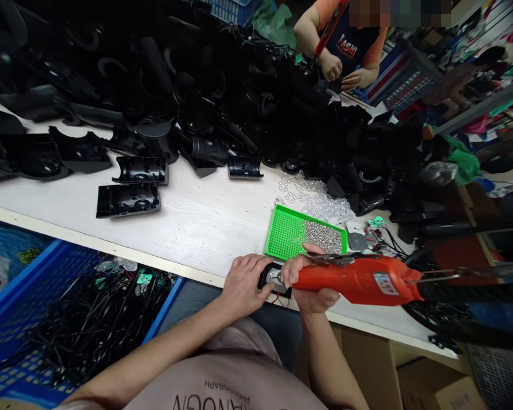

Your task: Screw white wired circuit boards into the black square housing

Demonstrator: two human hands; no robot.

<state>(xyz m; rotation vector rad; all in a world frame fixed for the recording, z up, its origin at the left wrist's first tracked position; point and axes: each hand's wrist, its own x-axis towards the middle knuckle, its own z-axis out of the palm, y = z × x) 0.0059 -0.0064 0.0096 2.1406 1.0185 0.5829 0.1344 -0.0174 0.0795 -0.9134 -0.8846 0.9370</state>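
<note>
My right hand (310, 285) is closed round a red electric screwdriver (359, 280) lying nearly level, its tip pointing left onto a small black plastic part (273, 277) at the table's front edge. My left hand (243, 282) presses on that part from the left, fingers curled over it. Thin red wires hang from the part. Just behind the hands sits a green screw tray (284, 233) with several small silver screws in its right half.
A big heap of black plastic housings (239, 91) covers the back of the white table (196, 216). A blue crate (34, 296) of black cables stands at lower left. Clear small lenses (312, 196) lie by the tray. Another person (346, 51) works opposite.
</note>
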